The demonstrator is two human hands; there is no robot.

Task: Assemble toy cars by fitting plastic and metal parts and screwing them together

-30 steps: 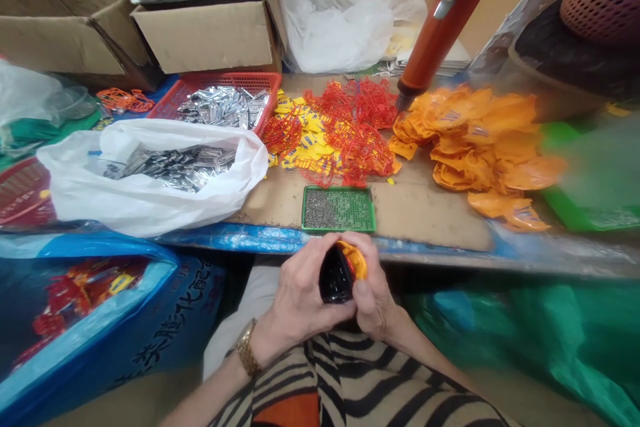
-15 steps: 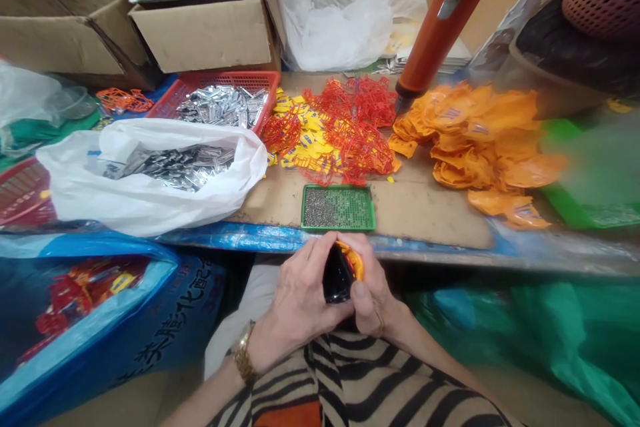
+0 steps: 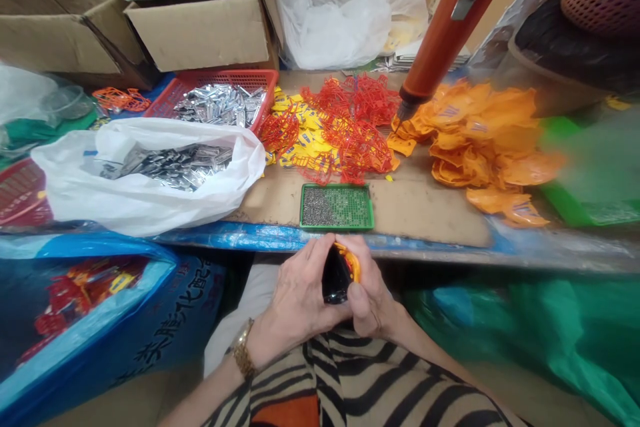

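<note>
- The left hand (image 3: 303, 280) is closing around the outer side of a glossy black piece (image 3: 335, 277), with the thumb underneath and the fingers over the top.
- The right hand (image 3: 370, 287) is clamping an orange piece (image 3: 355, 263) against the black piece, its thumb lying near the lower end; how the two pieces are meeting is hidden by the fingers.
- Both pieces are sitting above the lap, just in front of the blue table edge (image 3: 270, 239), with no surface seen supporting them.
- Uneven pressure from the two hands could be tilting the orange piece out of line; the smooth black surface could also slip if either grip loosened.
- A green tray (image 3: 336, 228) of small metal parts (image 3: 317, 207) is resting near the table edge, directly beyond the fingers; a raised knuckle could knock it and scatter its contents.
- An orange-red tool (image 3: 440, 33) is slanting down with its tip near the orange pile (image 3: 475, 127); if swinging freely, it could disturb the pile or catch the red parts (image 3: 357, 133).
- At left, a white bag (image 3: 210, 207) is gaping around metal strips (image 3: 185, 163); a tug on its soft rim could spill them.
</note>
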